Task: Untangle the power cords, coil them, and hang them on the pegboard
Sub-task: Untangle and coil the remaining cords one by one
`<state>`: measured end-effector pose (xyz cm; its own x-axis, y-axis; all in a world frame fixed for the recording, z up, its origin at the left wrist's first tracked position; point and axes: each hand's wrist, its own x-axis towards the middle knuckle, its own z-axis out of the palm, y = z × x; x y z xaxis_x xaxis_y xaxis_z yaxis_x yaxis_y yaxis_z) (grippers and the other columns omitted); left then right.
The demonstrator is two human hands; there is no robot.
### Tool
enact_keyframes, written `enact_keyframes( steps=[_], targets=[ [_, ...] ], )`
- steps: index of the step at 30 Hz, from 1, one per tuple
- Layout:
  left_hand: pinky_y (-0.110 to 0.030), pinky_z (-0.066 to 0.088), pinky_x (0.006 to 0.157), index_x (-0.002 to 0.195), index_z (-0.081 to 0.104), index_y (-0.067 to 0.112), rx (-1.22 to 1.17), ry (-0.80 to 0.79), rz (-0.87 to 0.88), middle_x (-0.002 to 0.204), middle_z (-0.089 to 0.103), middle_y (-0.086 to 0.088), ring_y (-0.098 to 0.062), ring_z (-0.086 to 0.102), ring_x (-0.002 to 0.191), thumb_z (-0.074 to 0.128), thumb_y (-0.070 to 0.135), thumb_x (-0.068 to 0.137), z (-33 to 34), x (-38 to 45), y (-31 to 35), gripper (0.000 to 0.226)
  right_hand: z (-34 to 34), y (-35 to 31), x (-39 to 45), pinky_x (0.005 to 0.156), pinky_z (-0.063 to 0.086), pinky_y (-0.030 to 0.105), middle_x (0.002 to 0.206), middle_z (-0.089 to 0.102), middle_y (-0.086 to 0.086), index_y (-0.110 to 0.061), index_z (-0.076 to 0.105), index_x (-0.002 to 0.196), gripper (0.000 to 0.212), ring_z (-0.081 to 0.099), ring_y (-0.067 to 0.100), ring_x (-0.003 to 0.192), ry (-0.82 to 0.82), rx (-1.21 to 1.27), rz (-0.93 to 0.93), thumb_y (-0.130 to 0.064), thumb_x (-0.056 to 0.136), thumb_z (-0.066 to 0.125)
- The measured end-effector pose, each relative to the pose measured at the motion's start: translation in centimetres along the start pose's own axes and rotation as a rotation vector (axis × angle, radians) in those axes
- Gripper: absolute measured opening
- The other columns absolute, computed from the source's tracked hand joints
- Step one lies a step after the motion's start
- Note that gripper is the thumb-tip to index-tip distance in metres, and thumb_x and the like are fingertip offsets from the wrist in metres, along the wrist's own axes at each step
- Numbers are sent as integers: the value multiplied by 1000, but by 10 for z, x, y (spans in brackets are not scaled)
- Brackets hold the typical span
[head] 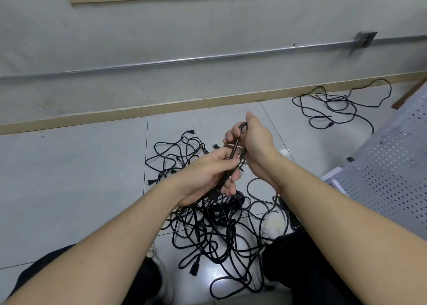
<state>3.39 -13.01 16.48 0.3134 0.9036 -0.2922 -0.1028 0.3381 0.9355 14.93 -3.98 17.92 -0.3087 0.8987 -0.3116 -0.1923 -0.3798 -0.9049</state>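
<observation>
A folded bundle of black power cord [236, 148] runs between both hands above the floor. My right hand [255, 140] grips its upper looped end, fingers curled round it. My left hand [208, 175] holds the lower part of the same bundle, thumb over it. Below the hands a large tangle of black cords [217, 226] lies on the grey tiles between my feet, with plugs showing at its edges. A second loose cord [332, 106] lies on the floor by the wall at the right.
A perforated metal bench seat [388, 173] stands at the right. A wooden skirting board [138, 110] runs along the grey wall, with a metal conduit [184, 59] above it. My white shoe [272, 228] sits among the cords.
</observation>
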Motion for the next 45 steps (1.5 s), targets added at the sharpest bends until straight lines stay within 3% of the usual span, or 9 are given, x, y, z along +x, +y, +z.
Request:
enact_keyframes(
  steps=[5,10,13,18,24,28,33,36,45],
  targets=[
    [-30,58,57,127,58,28,-108,-201,-41,90,64,-7,-17,64,57,56,2,100,-12,-8,2,38,-8,-11,1,73,48,37,55,50,3,-15,43,66,55,54,20,54,-34,122,24,-41,110,25],
    [-18,21,45,134,58,37,32,-184,-119,73,43,4,-7,29,52,44,21,109,3,-4,-5,32,-8,-5,3,51,40,28,53,28,2,-17,33,59,52,31,22,51,89,139,16,-35,108,30],
    [-16,18,45,120,60,32,131,-48,-95,68,31,8,-7,23,52,40,27,111,8,1,-7,23,-12,-6,1,61,45,31,55,45,5,-16,42,64,58,45,23,56,64,63,39,-53,107,30],
    [-17,16,41,101,55,21,-74,294,76,66,34,5,-6,23,46,36,36,111,3,10,0,26,-17,5,-1,81,48,38,83,73,3,-17,60,119,75,63,18,72,-229,-84,172,-70,101,11],
    [-19,24,41,98,49,19,-397,453,253,65,35,4,-9,26,47,36,32,112,-13,10,10,23,-3,41,-18,111,43,45,101,74,-2,-19,62,104,23,69,16,106,-590,-631,232,-23,97,41],
    [-22,38,49,98,51,19,-427,556,315,64,34,4,-10,31,52,37,30,112,-20,6,15,22,4,46,-28,91,47,34,89,69,0,-14,63,100,17,66,16,90,-750,-723,163,-23,88,54],
    [-19,30,44,105,64,22,-272,866,286,66,35,6,-7,29,51,44,27,111,-43,8,13,21,6,44,-31,60,41,20,66,49,-8,-21,47,76,36,45,2,55,-664,-1105,-123,-43,103,53],
    [-28,41,64,101,68,31,105,1087,229,72,46,8,-8,41,61,46,31,107,-56,7,8,23,-3,40,-27,66,43,31,66,52,-7,-20,48,72,44,49,9,62,-603,-1287,-245,-53,100,53],
    [-36,44,71,110,67,32,832,1030,294,77,61,9,-19,57,82,44,43,106,-33,1,9,26,-18,11,-16,57,31,30,49,36,-9,-22,45,52,56,35,15,51,-205,-850,-269,-57,77,81]
  ],
)
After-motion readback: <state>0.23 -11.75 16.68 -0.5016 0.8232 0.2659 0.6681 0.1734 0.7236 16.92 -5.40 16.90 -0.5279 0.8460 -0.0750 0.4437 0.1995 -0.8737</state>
